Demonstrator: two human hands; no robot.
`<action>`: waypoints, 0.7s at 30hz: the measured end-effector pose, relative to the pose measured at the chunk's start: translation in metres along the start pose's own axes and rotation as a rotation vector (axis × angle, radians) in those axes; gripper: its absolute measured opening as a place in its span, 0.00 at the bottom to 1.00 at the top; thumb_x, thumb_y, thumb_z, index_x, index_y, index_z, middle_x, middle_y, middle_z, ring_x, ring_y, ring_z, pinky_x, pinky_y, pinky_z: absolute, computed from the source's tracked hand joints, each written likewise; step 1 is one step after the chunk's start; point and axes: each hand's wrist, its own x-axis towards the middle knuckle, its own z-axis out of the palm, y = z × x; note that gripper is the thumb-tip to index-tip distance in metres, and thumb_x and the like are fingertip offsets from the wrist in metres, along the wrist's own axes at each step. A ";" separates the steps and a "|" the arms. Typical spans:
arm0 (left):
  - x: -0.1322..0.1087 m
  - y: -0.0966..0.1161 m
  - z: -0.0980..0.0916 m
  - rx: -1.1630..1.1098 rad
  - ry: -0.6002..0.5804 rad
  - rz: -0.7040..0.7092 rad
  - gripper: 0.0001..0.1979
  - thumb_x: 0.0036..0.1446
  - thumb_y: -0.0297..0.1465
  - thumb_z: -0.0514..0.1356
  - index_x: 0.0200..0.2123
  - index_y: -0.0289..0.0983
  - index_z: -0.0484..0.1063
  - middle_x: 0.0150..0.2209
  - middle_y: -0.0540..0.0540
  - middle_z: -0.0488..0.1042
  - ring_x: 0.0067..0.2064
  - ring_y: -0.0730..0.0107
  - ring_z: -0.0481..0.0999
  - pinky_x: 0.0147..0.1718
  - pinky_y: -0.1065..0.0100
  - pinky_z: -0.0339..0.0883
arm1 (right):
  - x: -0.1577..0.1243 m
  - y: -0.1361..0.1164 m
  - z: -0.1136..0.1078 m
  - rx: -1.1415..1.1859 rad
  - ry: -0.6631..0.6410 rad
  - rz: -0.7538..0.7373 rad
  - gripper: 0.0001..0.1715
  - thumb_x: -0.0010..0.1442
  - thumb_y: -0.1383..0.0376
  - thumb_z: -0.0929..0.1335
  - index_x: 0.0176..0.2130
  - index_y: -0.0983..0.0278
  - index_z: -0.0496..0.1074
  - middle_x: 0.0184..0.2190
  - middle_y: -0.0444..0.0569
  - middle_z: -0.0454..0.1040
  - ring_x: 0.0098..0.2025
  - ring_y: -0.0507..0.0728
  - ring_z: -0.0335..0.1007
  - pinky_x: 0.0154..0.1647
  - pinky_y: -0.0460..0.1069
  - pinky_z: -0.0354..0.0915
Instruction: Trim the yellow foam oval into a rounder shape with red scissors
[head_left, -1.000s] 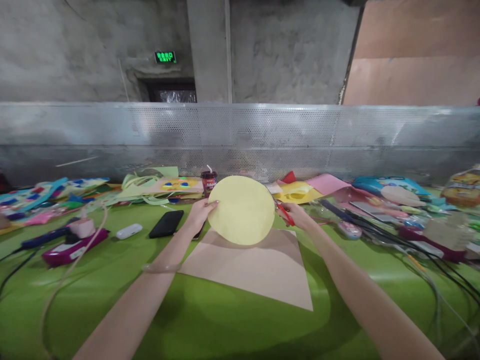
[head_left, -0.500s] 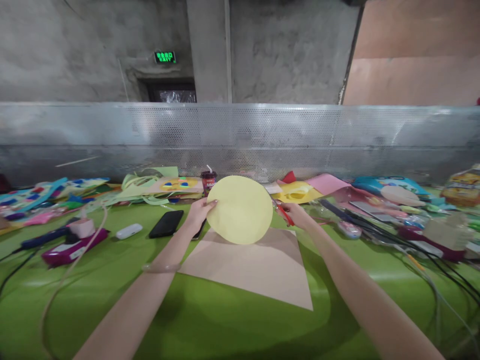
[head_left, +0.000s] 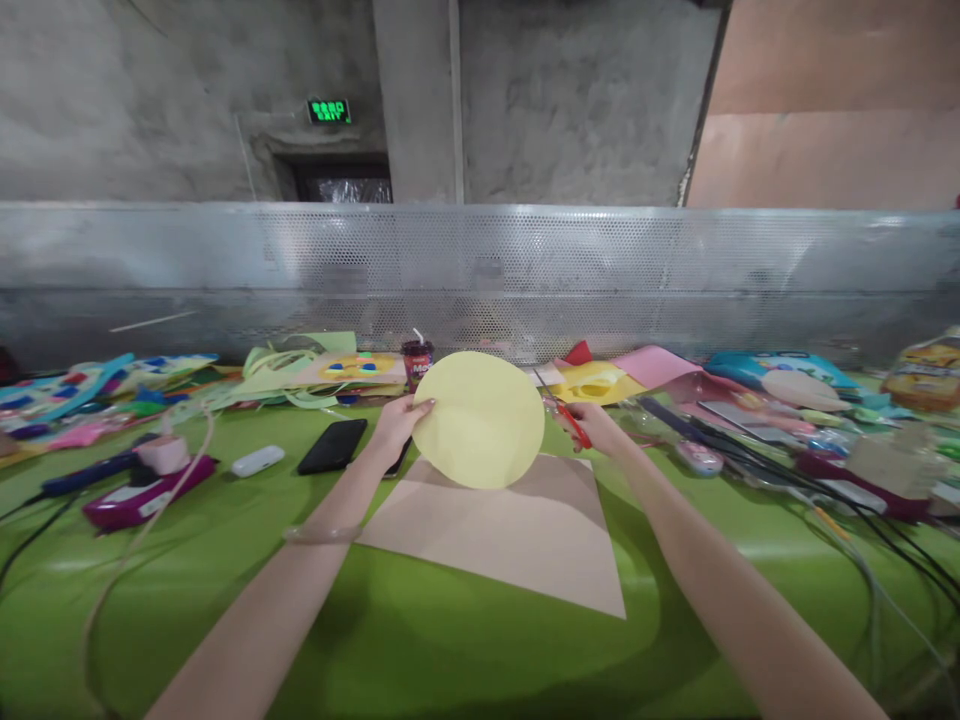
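Note:
My left hand (head_left: 397, 432) pinches the left edge of a round pale yellow paper disc (head_left: 480, 420), held up facing me. My right hand (head_left: 589, 428) is closed round the red handles of a pair of scissors (head_left: 576, 428). The blades point up and to the left, just beside the disc's right edge and apart from it. Beneath the disc a beige sheet of paper (head_left: 510, 540) lies on the green table (head_left: 420, 650); the disc hides part of its far edge.
A black phone (head_left: 333, 446) and a white case (head_left: 258, 461) lie left of my left hand. Behind the disc stands a dark cup with a straw (head_left: 417, 365). Coloured paper scraps (head_left: 600, 382) line the back. A purple power strip (head_left: 142, 500) is at left, black cables (head_left: 795, 475) at right.
The scissors have drawn slightly away from the disc's right edge, and their blades now show clear of it. My left hand and the disc stay almost still.

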 end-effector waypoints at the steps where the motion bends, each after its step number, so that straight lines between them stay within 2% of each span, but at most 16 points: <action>1: 0.000 0.000 0.000 -0.006 -0.004 -0.001 0.20 0.36 0.38 0.66 0.33 0.31 0.73 0.32 0.41 0.76 0.33 0.59 0.74 0.34 0.63 0.67 | 0.000 0.000 0.000 0.001 -0.011 -0.009 0.15 0.49 0.56 0.63 0.22 0.66 0.62 0.16 0.42 0.59 0.17 0.48 0.58 0.16 0.45 0.63; 10: -0.004 0.004 0.004 -0.048 -0.054 -0.021 0.19 0.36 0.37 0.66 0.32 0.30 0.73 0.31 0.42 0.76 0.31 0.62 0.74 0.34 0.63 0.67 | -0.003 -0.004 0.002 -0.100 -0.043 -0.082 0.16 0.50 0.56 0.62 0.26 0.67 0.65 0.17 0.42 0.60 0.20 0.49 0.60 0.19 0.45 0.61; 21: -0.003 0.003 0.003 -0.012 -0.038 -0.005 0.20 0.36 0.37 0.65 0.33 0.31 0.73 0.32 0.42 0.76 0.33 0.60 0.74 0.33 0.63 0.67 | -0.004 -0.010 0.002 -0.135 -0.049 -0.102 0.19 0.51 0.54 0.61 0.27 0.67 0.67 0.19 0.44 0.63 0.20 0.50 0.60 0.20 0.46 0.61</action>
